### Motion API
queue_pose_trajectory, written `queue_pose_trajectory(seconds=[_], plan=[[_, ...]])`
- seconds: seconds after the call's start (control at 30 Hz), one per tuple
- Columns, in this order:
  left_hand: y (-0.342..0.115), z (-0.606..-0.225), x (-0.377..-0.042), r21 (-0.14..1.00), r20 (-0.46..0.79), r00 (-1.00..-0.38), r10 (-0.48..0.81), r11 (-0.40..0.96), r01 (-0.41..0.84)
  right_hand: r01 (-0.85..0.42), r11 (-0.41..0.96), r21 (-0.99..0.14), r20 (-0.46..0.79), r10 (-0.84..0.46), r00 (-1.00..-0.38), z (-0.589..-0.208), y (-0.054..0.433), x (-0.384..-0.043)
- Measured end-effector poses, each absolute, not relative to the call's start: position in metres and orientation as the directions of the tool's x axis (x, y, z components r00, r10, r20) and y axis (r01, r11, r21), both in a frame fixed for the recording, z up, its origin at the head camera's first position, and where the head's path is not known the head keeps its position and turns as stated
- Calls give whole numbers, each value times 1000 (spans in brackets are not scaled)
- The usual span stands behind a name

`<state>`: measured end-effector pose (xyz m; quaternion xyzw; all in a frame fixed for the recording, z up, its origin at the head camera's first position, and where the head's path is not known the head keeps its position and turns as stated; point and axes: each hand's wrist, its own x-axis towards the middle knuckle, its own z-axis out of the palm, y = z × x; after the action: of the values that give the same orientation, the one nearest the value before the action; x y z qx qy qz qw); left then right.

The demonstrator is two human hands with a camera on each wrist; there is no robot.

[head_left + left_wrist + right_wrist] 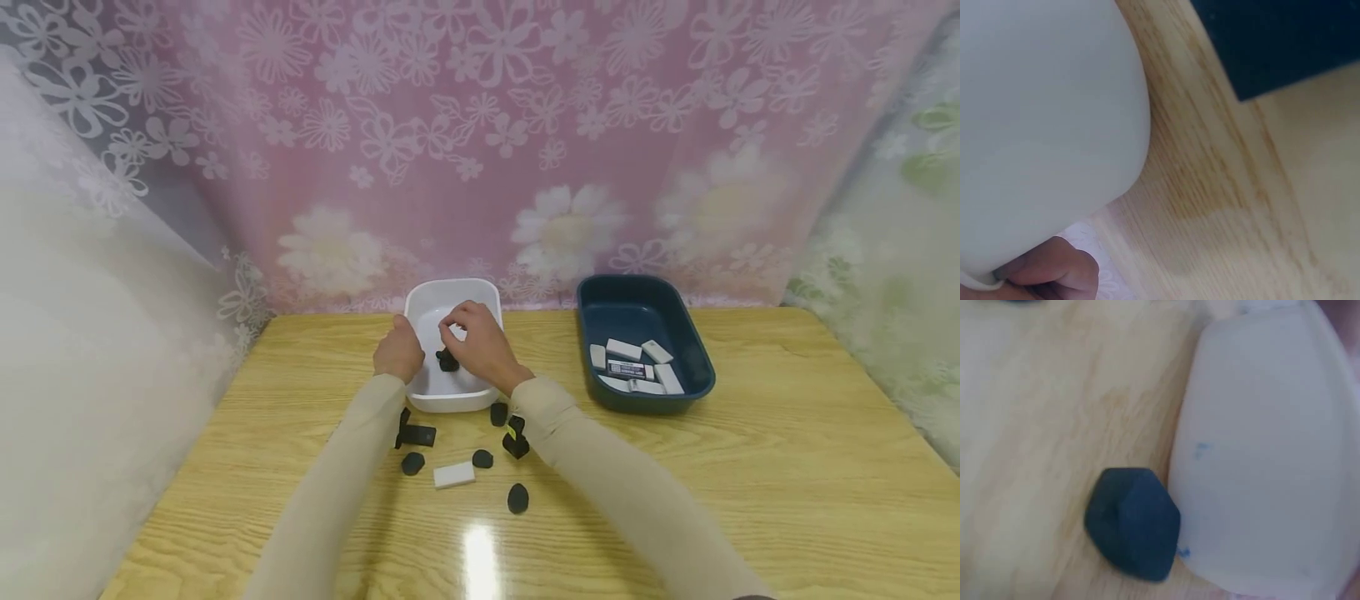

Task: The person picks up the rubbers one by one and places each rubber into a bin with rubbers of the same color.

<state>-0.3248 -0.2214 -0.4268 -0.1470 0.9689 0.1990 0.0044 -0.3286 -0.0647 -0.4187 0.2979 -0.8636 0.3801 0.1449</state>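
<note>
My left hand [399,350] grips the left rim of a white plastic basin [453,403], its thumb and fingers [1060,269] at the edge in the left wrist view. Over the inside of that basin is my right hand [480,343], thumb and forefinger bent toward each other in a ring. I cannot tell whether anything is between those fingertips. A small black object [447,361] shows in the basin just below the right hand. Beside the basin's near right corner lies a dark faceted stone-like piece [1132,524], close against the wall in the right wrist view.
In front of the basin lie a black L-shaped piece [418,435], a black item with a yellow mark [516,439], a white block [453,475] and several dark lumps [518,498]. A dark blue basin [697,367] to the right holds several white blocks [624,349]. A floral curtain [465,167] hangs behind.
</note>
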Motion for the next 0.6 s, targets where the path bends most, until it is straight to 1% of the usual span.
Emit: queue_pose_trajectory(seconds=[0.1,0.17,0.43,0.6], plan=[[-223,-426,-325,388,-85,-954,-287,873,-297,-635,441,-634,541,-332,-772,-415,-50,-321],[-222,-425,-324,390,-98,-953,-287,870,-302,-623,432,-652,533,-323,-782,-414,-37,-315],[-222,-424,-322,392,-118,-952,-281,868,-305,-580,486,-653,385,-446,-808,-417,12,-285],[-222,-426,-323,396,-127,-953,-275,867,-303,-582,530,-617,305,-520,-798,-423,29,-267]])
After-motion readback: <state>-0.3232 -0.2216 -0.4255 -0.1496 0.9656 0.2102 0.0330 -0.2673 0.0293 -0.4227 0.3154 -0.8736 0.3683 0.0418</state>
